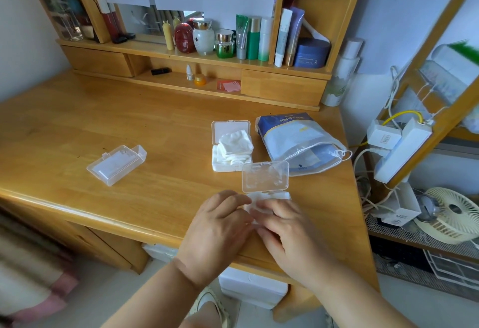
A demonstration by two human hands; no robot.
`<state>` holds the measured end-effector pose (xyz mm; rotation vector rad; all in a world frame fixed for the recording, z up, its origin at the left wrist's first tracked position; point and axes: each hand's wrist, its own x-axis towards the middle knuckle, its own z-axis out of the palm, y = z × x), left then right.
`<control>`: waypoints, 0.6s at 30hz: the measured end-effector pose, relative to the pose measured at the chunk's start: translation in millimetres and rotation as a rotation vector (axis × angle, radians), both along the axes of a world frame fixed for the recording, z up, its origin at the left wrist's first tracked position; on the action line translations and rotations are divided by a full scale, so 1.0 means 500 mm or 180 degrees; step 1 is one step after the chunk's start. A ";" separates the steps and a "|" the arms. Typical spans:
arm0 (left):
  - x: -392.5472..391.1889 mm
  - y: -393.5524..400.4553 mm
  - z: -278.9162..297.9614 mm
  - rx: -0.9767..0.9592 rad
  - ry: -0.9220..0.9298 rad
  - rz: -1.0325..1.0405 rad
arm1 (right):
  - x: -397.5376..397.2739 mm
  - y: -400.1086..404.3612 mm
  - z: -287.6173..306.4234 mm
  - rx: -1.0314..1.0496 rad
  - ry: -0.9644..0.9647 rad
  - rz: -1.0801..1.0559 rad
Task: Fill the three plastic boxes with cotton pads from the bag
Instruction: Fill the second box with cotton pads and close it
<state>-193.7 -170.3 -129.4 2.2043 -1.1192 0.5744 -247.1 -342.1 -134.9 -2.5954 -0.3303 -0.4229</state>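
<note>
Presently both hands work at the near box [268, 198], which sits at the near right of the tabletop [77, 125] with its clear lid [265, 176] standing open on the far side. The left hand [217, 221] lies at the box's left end, fingers lightly bent and resting on it. The right hand [282, 226] covers the box's near right part, fingers stretched flat over the pads inside. Neither hand plainly grips anything; much of the tray is hidden beneath them, so its fill cannot be judged.

The relation that matters: the box's long axis runs left to right, and its lid hinges along the far long edge. Closing it would, in my judgement, call for a reach away from the body, over the tray, either hand being about equally near.

A second box [223, 156] stands just beyond, lid open, with a loose heap of cotton pads [236, 146] spilling above its rim. The bag [293, 138] lies to the right of it, mouth toward the near right, nearer the right hand. A third box [116, 164] lies well apart to the left, apparently closed and holding pads.
</note>
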 end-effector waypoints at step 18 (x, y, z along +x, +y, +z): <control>0.024 -0.010 0.056 0.1607 -0.0114 -0.0130 | 0.012 -0.016 0.033 0.0248 0.0285 0.0088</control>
